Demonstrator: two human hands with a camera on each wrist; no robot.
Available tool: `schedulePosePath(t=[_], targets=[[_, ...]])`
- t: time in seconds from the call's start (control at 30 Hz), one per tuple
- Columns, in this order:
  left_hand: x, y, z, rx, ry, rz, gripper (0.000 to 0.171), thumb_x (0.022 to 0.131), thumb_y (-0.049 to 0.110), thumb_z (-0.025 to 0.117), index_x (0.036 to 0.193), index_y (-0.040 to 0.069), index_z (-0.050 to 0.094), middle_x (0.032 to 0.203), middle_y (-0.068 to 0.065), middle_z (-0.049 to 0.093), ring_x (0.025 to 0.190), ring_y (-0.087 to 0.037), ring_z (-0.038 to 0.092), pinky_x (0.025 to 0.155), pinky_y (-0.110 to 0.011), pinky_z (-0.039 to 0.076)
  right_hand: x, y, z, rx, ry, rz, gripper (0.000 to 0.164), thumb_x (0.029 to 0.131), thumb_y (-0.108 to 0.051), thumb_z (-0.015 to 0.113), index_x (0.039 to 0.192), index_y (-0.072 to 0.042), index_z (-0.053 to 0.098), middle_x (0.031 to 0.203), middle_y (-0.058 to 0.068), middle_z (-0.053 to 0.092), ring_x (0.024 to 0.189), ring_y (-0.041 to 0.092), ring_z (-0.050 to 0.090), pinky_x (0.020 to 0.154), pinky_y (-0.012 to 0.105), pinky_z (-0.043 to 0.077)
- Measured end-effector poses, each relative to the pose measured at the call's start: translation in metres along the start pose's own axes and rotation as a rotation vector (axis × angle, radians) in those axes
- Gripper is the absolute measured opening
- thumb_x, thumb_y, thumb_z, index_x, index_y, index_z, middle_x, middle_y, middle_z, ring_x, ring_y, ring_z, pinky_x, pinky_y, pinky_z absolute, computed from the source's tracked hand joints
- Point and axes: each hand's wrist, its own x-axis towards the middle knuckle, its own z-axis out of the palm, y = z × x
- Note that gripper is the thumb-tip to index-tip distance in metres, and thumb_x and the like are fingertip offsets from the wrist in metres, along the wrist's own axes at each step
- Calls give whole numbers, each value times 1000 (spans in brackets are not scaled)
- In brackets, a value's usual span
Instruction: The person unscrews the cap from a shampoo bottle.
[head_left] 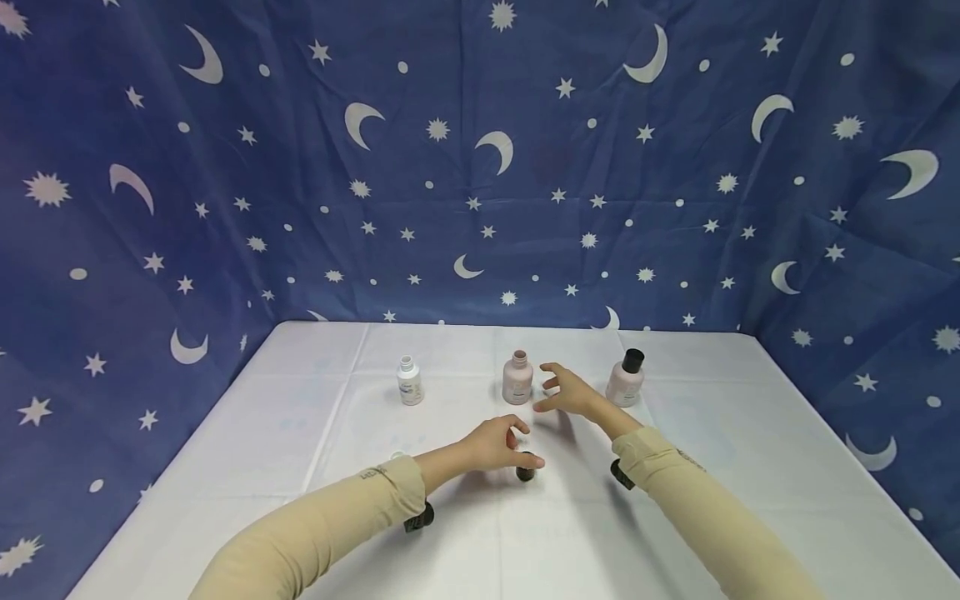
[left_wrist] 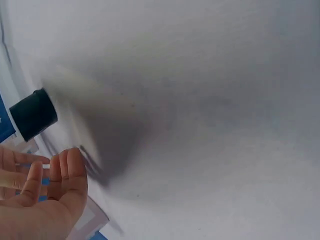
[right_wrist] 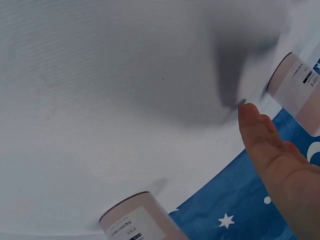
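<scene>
My left hand (head_left: 495, 444) reaches over the table beside a small black cap (head_left: 526, 468), its thumb and fingers spread apart. In the left wrist view there is a gap between the cap (left_wrist: 33, 115) and the loosely bent fingers (left_wrist: 75, 170). An uncapped pale pink bottle (head_left: 517, 380) stands upright farther back. Just right of it hovers my right hand (head_left: 568, 393), fingers extended and holding nothing. The right wrist view shows this hand (right_wrist: 280, 160) between two pink bottles, one at upper right (right_wrist: 299, 90) and one at the bottom (right_wrist: 140, 222).
A pink bottle with a black cap (head_left: 626, 379) stands behind the right wrist. To the left is an open white bottle (head_left: 409, 382). Something small and white (head_left: 397, 455) is mostly hidden by the left sleeve. A blue star-and-moon cloth (head_left: 480, 208) hangs behind the white table (head_left: 570, 542).
</scene>
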Motion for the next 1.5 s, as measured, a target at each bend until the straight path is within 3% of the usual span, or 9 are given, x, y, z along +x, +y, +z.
schedulePosePath(t=[0.27, 0.5, 0.77, 1.17, 1.5], targets=[[11, 8, -12, -20, 47, 78, 37, 83, 28, 71, 109, 3, 63, 90, -8, 66, 80, -15, 59, 65, -22, 47, -19, 14, -14, -79, 43, -106, 47, 86, -12, 67, 124, 11, 51, 108, 28, 64, 101, 40, 63, 85, 44, 54], [22, 9, -16, -86, 112, 103, 24, 86, 21, 69, 100, 3, 68, 88, -9, 67, 77, -12, 59, 64, -18, 47, -27, 26, -22, -25, -19, -173, 41, 88, -9, 64, 120, 15, 52, 108, 29, 63, 100, 38, 63, 88, 44, 54], [31, 16, -16, -140, 213, 184, 11, 87, 12, 66, 92, 3, 70, 82, -10, 67, 73, -9, 56, 62, -18, 45, -37, 39, -30, 37, -13, -184, 39, 90, -7, 61, 120, 16, 51, 110, 32, 61, 99, 37, 62, 87, 45, 53], [53, 32, -10, -155, 244, 214, 10, 89, 11, 63, 92, 4, 70, 83, -11, 67, 68, -5, 52, 59, -14, 44, -54, 52, -41, -13, -2, -229, 28, 86, 1, 62, 108, 17, 57, 101, 29, 65, 94, 36, 64, 83, 42, 54], [71, 54, -6, -110, 251, 253, 9, 89, 10, 63, 90, 4, 70, 83, -11, 69, 67, -6, 55, 59, -13, 44, -71, 67, -49, -16, 36, -210, 22, 86, 0, 62, 104, 13, 61, 100, 25, 67, 97, 37, 64, 89, 48, 52]])
